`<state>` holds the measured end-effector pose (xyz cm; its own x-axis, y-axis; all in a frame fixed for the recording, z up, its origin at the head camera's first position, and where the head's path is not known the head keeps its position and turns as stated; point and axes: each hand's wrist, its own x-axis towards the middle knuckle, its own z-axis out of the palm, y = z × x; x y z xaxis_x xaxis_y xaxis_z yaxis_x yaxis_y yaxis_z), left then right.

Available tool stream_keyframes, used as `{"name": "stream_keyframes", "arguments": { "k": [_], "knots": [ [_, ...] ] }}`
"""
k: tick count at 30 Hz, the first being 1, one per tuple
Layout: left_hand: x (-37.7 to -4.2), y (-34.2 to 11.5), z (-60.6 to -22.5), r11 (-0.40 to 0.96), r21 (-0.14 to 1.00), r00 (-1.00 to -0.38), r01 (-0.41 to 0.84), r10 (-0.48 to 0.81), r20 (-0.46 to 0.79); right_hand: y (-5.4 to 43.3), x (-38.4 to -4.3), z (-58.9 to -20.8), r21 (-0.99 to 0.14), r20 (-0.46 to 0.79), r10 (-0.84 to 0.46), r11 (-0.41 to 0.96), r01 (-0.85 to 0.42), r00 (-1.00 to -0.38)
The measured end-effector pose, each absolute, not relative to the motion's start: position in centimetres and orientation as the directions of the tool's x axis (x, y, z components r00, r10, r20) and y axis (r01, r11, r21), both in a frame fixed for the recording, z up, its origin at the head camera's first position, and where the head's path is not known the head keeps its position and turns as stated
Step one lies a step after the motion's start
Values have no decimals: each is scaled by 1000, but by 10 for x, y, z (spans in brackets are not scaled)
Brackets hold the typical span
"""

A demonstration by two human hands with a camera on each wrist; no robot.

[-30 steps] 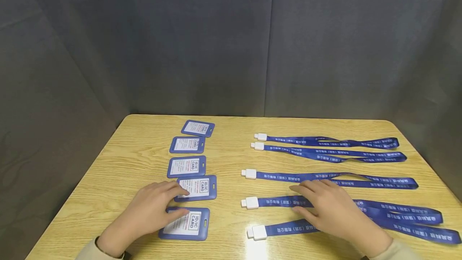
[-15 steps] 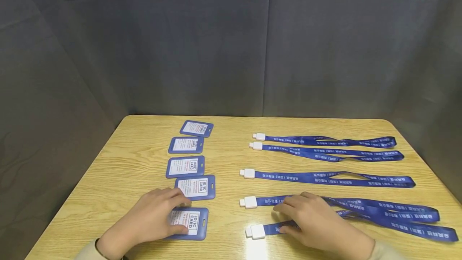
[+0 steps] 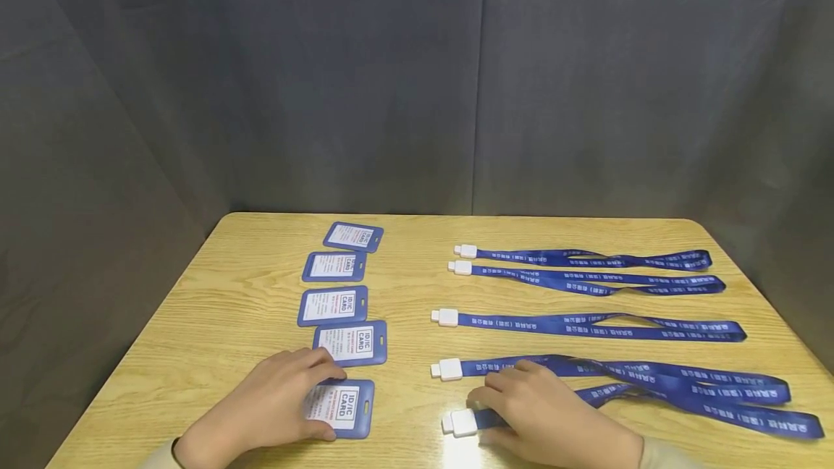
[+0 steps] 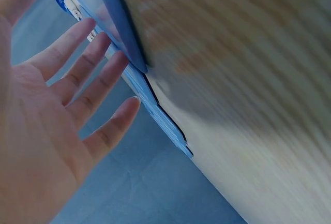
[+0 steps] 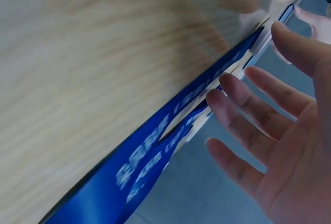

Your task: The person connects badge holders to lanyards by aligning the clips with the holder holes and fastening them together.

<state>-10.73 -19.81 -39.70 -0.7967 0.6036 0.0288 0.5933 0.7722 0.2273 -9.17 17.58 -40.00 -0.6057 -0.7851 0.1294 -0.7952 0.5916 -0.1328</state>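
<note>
Nearing the white connector (image 3: 464, 423), right hand (image 3: 531, 411) is spread apart, like left hand (image 3: 280, 400)

Head view fairly sharp and evenly lit: light wood-grain tabletop (image 3: 208, 324) bright, dark grey cloth backdrop (image 3: 352, 93) dim with soft darker patches. Light seems to come from above; white glare patch on the wood just below the nearest white plastic lanyard clip (image 3: 464, 423). Fine print on the far blue-rimmed plastic ID card holder (image 3: 353, 236) too soft to read. Both wrist views dimmer, bluish, soft. Left wrist: wood grain smeared, soft-edged shadow on the tabletop, left hand (image 4: 49, 110) clearer. Right wrist: lettering on the blue fabric lanyard (image 5: 145, 157) blurred, pale reflections on glossy wood near the top.
</note>
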Motion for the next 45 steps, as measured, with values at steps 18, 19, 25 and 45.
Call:
{"name": "stream_keyframes", "arguments": {
  "k": [18,19,25,45],
  "knots": [
    [-105,-198,-402,772,222,-795,595,606,23,146,-97,-406,62,283,-835,508,-859,-473],
    [-105,-198,-402,772,222,-795,595,607,21,144,-98,-406,68,283,-836,506,-860,-470],
    [-105,-198,-401,770,231,-793,595,609,13,134,-101,-402,110,256,-835,525,-844,-487],
    [-105,-197,-403,759,283,-794,586,608,11,92,-110,-397,139,175,-811,581,-802,-558]
  ]
}}
